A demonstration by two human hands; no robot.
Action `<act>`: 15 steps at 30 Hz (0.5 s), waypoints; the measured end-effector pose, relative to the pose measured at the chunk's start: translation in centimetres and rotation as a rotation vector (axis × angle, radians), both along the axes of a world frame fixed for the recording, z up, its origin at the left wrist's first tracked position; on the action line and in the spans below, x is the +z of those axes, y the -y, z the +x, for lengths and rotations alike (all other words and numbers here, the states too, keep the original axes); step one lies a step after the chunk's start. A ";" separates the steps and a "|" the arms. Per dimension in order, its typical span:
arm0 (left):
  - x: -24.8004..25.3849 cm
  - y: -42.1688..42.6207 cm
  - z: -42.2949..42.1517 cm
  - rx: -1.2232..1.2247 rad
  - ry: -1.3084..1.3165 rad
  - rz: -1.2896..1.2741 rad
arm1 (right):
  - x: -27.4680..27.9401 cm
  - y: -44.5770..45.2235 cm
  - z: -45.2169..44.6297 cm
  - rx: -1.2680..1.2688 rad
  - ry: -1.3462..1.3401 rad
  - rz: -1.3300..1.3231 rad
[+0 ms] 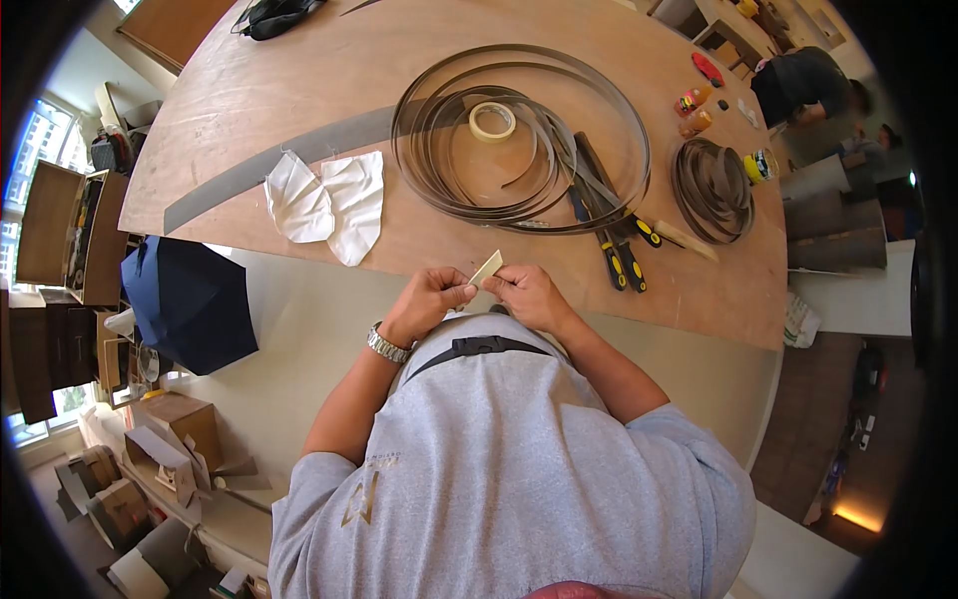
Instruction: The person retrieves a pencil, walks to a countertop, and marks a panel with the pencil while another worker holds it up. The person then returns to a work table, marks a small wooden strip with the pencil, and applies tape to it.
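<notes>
Just in front of my waist, by the table's near edge, both hands meet at a short, flat, pale cream strip. My left hand, with a metal watch on its wrist, pinches the strip's lower left side. My right hand is closed on its right side with thumb and fingers. What the strip is made of cannot be told. On the table ahead lies a large loose coil of dark edging strip, with a roll of masking tape inside it. Crumpled white cloth lies to the left.
Yellow-and-black handled tools and a wooden stick lie right of the coil. Further right are a smaller brown coil and bottles. A dark blue umbrella stands off the table's left edge. Another person bends at the far right.
</notes>
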State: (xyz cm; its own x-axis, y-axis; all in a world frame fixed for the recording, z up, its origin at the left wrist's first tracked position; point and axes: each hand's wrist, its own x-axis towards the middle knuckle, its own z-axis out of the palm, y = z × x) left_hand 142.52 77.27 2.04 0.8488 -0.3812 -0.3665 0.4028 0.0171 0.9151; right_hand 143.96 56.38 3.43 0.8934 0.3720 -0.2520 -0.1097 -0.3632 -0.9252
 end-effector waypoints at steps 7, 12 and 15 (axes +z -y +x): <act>-0.5 0.7 0.5 0.024 0.051 0.055 | 0.1 0.3 0.4 -0.022 0.023 -0.082; -0.4 1.0 0.7 0.037 0.065 0.086 | 0.7 0.4 0.6 -0.039 0.074 -0.107; -0.4 1.1 0.7 0.040 0.067 0.095 | 0.8 0.4 0.7 -0.030 0.102 -0.128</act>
State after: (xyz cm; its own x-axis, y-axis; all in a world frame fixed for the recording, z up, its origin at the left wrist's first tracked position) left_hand 143.26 76.16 1.63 0.8863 -0.3130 -0.3414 0.3417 -0.0558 0.9381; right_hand 144.64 55.93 4.25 0.9270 0.3155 -0.2029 -0.0298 -0.4773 -0.8782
